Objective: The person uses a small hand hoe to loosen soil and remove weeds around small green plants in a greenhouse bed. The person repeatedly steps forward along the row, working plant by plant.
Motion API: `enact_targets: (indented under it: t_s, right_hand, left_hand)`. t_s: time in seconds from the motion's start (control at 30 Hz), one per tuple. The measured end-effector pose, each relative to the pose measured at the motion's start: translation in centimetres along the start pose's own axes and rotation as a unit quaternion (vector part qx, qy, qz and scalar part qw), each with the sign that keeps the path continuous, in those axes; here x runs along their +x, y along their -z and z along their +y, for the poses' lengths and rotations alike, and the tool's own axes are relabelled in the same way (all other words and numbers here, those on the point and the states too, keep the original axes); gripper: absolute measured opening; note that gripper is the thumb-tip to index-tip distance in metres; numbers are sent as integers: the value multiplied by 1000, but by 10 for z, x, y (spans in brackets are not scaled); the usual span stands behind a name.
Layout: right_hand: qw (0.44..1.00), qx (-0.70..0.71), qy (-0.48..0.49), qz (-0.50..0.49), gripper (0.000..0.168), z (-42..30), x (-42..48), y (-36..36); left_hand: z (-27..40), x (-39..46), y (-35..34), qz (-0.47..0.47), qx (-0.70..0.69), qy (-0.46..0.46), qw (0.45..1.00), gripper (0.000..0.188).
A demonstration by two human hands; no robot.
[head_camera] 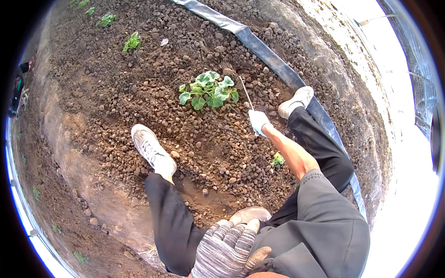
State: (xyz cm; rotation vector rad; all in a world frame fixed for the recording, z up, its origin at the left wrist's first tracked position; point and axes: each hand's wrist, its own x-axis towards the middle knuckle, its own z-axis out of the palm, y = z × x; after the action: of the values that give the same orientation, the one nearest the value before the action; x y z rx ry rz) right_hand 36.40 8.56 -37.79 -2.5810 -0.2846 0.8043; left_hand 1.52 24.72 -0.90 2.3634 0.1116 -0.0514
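My right hand (258, 121), in a pale glove, grips one end of a thin rod (246, 93). The rod slants up beside a broad-leaved green plant (208, 91), just to its right, over loose clods of soil. At the bottom centre my left hand (226, 247), in a grey striped knit glove with beige fingertips, lies in front of my body. Its back faces the camera, and whatever is under the palm is hidden. A small yellow-green seedling (277, 159) grows beside my right forearm. Light-coloured shoes (147, 144) rest on the soil on both sides.
A dark plastic strip (271, 59) curves across the soil on the right. More seedlings (132, 42) stand at the upper left. Another shoe (251, 213) lies behind my left hand; whose it is, I cannot tell. Part of a person (17, 92) shows at the left edge.
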Motion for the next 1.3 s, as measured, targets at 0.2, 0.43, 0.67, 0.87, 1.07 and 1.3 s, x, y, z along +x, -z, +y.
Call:
enact_targets:
  t_s: [0.2, 0.43, 0.67, 0.87, 1.07, 1.3]
  right_hand:
    - [986, 148, -83, -9, 52, -41, -33, 10]
    - [998, 44, 4, 50, 51, -31, -32, 22]
    - [966, 191, 72, 160, 41, -75, -22, 61]
    - [950, 278, -142, -32, 51, -80, -4, 41]
    - [930, 367, -17, 30, 46, -122, -6, 98]
    - [938, 271, -178, -121, 49, -75, -15, 38]
  left_hand:
    - [-5, -3, 1, -4, 5, 17, 1000, 55]
    - [-9, -2, 2, -9, 1, 25, 1000, 54]
    - [-8, 2, 4, -14, 5, 34, 999, 54]
    - [-5, 5, 3, -13, 5, 32, 999, 54]
    - [-5, 1, 3, -11, 6, 45, 999, 54]
    - [-4, 3, 3, -13, 6, 44, 999, 53]
